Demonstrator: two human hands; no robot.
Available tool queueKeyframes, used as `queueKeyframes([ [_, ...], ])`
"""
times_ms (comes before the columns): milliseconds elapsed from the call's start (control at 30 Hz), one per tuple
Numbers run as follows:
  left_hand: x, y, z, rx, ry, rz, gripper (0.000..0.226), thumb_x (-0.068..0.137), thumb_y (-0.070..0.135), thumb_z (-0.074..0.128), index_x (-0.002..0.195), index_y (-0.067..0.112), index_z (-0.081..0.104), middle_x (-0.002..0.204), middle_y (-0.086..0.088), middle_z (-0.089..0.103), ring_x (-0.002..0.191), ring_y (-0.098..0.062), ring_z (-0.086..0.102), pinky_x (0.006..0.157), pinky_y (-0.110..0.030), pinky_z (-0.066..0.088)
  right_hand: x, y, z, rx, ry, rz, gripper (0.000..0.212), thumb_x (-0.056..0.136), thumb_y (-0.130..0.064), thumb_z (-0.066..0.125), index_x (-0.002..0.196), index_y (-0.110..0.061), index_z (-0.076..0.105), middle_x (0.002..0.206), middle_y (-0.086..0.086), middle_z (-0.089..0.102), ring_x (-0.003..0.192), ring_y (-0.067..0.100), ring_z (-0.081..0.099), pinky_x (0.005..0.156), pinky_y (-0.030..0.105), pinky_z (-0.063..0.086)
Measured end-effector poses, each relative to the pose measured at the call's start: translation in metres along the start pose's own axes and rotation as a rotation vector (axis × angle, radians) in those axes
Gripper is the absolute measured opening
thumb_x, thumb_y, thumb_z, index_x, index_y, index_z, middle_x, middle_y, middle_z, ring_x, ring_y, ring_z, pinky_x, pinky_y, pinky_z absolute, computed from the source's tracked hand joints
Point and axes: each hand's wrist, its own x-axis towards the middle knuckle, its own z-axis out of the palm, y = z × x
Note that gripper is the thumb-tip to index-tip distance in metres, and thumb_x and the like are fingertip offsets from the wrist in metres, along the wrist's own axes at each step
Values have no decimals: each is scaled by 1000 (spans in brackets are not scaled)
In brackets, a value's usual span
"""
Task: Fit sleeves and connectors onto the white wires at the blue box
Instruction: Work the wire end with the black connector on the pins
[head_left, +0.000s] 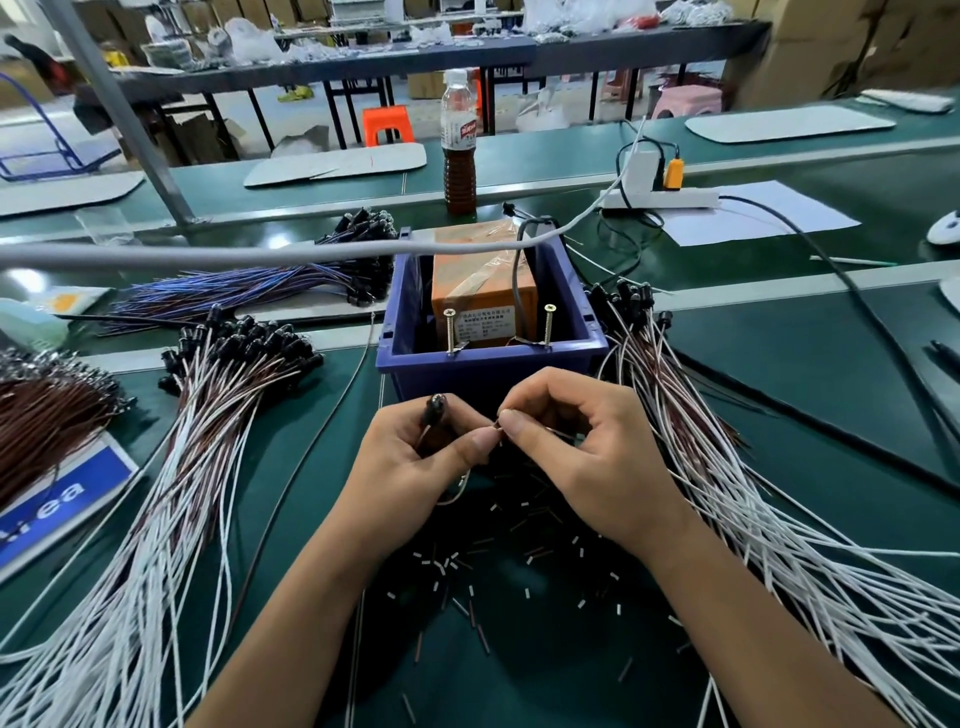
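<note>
Task partly complete: just before the blue box (491, 332), left hand (415, 457) grips a black connector (435, 410), right hand (576, 447) pinches its wire end (497, 427); loose sleeves (519, 561) and wire bundles (753, 493) remain on the mat.

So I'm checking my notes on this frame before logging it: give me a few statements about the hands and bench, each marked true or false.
1. The left hand holds a black connector. True.
2. The right hand lies flat on the bench. False: it pinches a thin wire end in front of the blue box.
3. Two screws stand at the box's front edge. True.
4. The bottle lies on its side. False: it stands upright behind the box.
5. Small cut sleeves litter the bench under the hands. True.
</note>
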Motion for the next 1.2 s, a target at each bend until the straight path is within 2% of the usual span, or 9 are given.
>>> queueKeyframes([
  [100, -1, -2, -3, -9, -4, -26, 8, 88, 25, 74, 82, 20, 76, 68, -15, 64, 60, -20, 50, 57, -27, 41, 0, 0, 1, 29, -3, 26, 13, 95, -7, 75, 85, -15, 75, 74, 1, 70, 67, 19, 65, 63, 33, 54],
  [267, 0, -5, -7, 6, -13, -23, 6, 87, 25, 76, 82, 22, 78, 64, 2, 64, 57, -8, 49, 56, -18, 40, 0, 0, -1, 69, -14, 84, 11, 94, -6, 76, 85, -13, 77, 76, 3, 72, 71, 29, 67, 68, 45, 57],
  [500, 1, -4, -10, 1, -26, -11, 10, 85, 31, 78, 84, 21, 78, 70, -2, 69, 63, -7, 57, 62, -16, 45, 0, 0, -1, 97, -18, 114, 10, 94, -8, 77, 86, -13, 78, 78, 6, 73, 74, 31, 68, 71, 48, 57],
  [700, 0, -5, -17, 24, -34, -13, 15, 84, 37, 78, 81, 22, 77, 68, -4, 65, 62, -12, 52, 59, -21, 42, 2, 3, -3, 136, 32, 127, 13, 95, -5, 75, 85, -12, 76, 70, 2, 70, 60, 17, 61, 59, 26, 51],
  [767, 0, -5, -20, 21, -5, -4, 16, 83, 36, 78, 80, 20, 77, 67, 4, 65, 59, -5, 52, 59, -14, 41, 4, 2, -8, 181, 73, 160, 13, 96, -7, 74, 84, -10, 75, 68, 4, 69, 56, 12, 59, 57, 22, 50],
  [833, -1, -3, -23, -58, 26, 1, 19, 82, 32, 78, 79, 13, 76, 66, 9, 66, 55, 2, 52, 57, -7, 40, 5, 2, -13, 110, 50, 177, 19, 96, -22, 76, 79, -13, 75, 68, 4, 71, 54, 8, 59, 56, 20, 48],
  [933, -2, 1, -28, -207, 84, -47, 21, 79, 30, 79, 78, 10, 76, 64, 2, 62, 47, -4, 43, 46, -13, 34, 5, 0, -17, -25, -105, 229, 32, 92, -44, 71, 79, -15, 75, 67, 2, 72, 53, 1, 58, 55, 15, 45],
  [1133, -4, 11, -35, -487, 236, -123, 20, 87, 19, 61, 73, 19, 75, 64, 1, 57, 52, -13, 23, 52, -27, 14, 8, 5, -42, 129, -118, 274, 30, 91, -42, 72, 83, -14, 79, 62, 4, 67, 56, 8, 56, 55, 17, 45],
  [1200, -5, 14, -38, -646, 179, -106, 14, 86, 21, 70, 72, 23, 73, 66, 5, 54, 53, -12, 17, 52, -27, 9, 8, 7, -52, 203, -141, 281, 29, 91, -42, 74, 83, -14, 80, 60, 2, 62, 57, 10, 54, 56, 16, 44],
])
